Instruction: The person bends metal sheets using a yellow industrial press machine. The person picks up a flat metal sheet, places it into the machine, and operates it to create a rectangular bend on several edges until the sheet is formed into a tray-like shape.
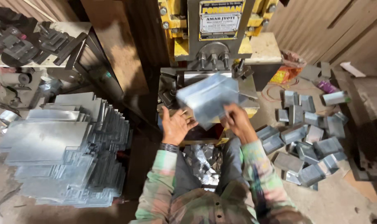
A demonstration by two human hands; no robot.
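Your right hand (238, 120) pinches a blurred, folded metal sheet (207, 99) in front of the press (213, 54). Your left hand (176, 126) is spread open just beside it, palm up. Steady the sheet with both hands, fingers off the edges.

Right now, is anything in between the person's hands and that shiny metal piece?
No. The bent metal sheet is blurred; the right hand seems to grip its lower edge, and the open left hand sits just beside it, with nothing visible between.

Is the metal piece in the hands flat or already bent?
Bent: the metal piece shows folded side walls, though it is motion-blurred, gripped by the right hand.
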